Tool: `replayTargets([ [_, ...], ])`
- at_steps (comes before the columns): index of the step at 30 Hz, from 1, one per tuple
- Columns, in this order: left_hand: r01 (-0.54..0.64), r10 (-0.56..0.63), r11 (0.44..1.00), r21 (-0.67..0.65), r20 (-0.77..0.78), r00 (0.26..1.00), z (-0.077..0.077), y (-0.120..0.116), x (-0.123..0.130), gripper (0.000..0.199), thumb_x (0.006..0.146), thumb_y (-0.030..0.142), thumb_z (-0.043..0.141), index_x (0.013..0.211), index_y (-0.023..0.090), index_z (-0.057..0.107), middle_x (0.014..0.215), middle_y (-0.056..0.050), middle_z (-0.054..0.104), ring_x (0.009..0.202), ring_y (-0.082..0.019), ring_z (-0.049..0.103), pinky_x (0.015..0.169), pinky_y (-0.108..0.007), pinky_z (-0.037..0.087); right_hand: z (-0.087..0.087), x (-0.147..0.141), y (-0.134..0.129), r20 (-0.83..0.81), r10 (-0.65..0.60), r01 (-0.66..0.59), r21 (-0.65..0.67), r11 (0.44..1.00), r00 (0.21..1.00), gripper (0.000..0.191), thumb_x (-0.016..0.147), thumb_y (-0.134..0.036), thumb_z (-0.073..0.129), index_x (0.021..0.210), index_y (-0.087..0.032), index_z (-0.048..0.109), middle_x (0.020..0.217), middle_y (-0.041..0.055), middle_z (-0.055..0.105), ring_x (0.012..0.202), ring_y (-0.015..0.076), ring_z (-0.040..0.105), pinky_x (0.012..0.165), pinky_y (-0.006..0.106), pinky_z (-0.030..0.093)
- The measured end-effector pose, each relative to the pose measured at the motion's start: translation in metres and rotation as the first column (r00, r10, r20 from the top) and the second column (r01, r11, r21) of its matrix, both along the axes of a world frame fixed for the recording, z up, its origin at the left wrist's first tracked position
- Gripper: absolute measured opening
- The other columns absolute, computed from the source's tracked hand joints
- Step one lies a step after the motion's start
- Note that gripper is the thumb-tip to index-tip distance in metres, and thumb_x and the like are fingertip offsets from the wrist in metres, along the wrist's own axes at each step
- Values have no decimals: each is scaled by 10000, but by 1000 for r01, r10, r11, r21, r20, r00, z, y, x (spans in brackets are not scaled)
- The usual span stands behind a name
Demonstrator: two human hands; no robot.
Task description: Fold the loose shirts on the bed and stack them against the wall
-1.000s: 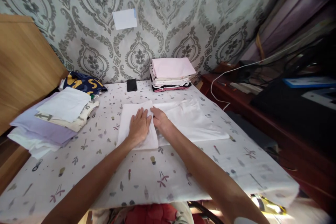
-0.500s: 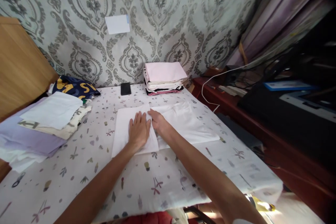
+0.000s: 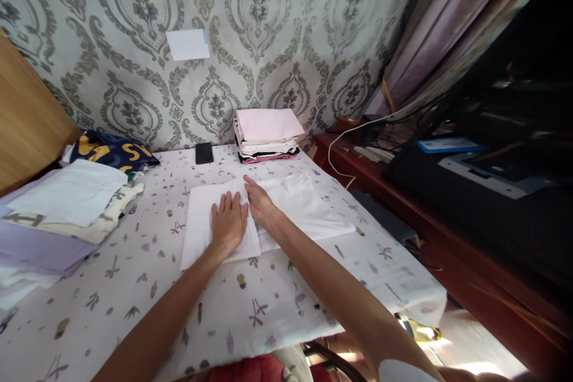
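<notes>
A white garment (image 3: 299, 209) lies on the table, its left part folded over into a flat panel (image 3: 197, 221). My left hand (image 3: 228, 221) rests flat on this folded part, fingers spread and pointing away from me. Beside it, my right hand (image 3: 259, 200) is at the inner edge of the fold, its fingers closed on the cloth there. The fingertips are partly hidden. To the right of that hand the rest of the garment spreads out in a single wrinkled piece.
A stack of folded clothes (image 3: 268, 131), pink on top, stands by the wall. A black phone (image 3: 204, 153) lies left of it. More clothes (image 3: 67, 191) are heaped at the left. A red-brown desk (image 3: 447, 245) with a white cable (image 3: 330, 158) borders the table's right side.
My right hand has slid a little away from me along the fold's edge. My left hand stays flat on the cloth. The whole view has shifted slightly.
</notes>
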State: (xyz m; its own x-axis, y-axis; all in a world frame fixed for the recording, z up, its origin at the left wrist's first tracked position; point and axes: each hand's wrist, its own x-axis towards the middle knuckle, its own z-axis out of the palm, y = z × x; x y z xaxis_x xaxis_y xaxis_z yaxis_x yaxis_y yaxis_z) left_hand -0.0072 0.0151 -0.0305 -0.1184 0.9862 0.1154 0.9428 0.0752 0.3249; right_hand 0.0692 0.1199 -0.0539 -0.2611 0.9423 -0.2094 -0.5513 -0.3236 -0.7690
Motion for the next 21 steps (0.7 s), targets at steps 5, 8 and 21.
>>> replayTargets([
  [5, -20, 20, 1000, -3, 3, 1000, 3, 3, 4, 596, 1036, 417, 175, 1532, 130, 340, 1623, -193, 298, 1525, -317, 228, 1194, -581, 225, 16, 8, -4, 77, 57, -49, -109, 993, 995, 666, 657, 11, 534, 1275, -229, 600, 696, -67, 613, 652, 119, 607, 663, 210, 528],
  [8, -8, 8, 1000, -15, 26, 1000, 8, 6, 8, 598, 1034, 396, 176, 1533, 105, 331, 1629, -200, 275, 1530, -312, 211, 1203, -565, 219, 21, 11, -1, 91, 45, -35, -112, 993, 995, 677, 656, 18, 517, 1280, -229, 607, 637, -77, 569, 607, 119, 573, 613, 199, 507],
  [21, 254, -258, 966, 48, 196, 946, 28, -11, -8, 497, 1017, 375, 284, 1461, 182, 398, 1560, -154, 418, 1458, -263, 366, 1180, -460, 319, 31, 29, -5, 51, 72, -68, -80, 994, 996, 538, 762, 20, 512, 1263, -175, 546, 790, -11, 709, 742, 157, 679, 765, 287, 571],
])
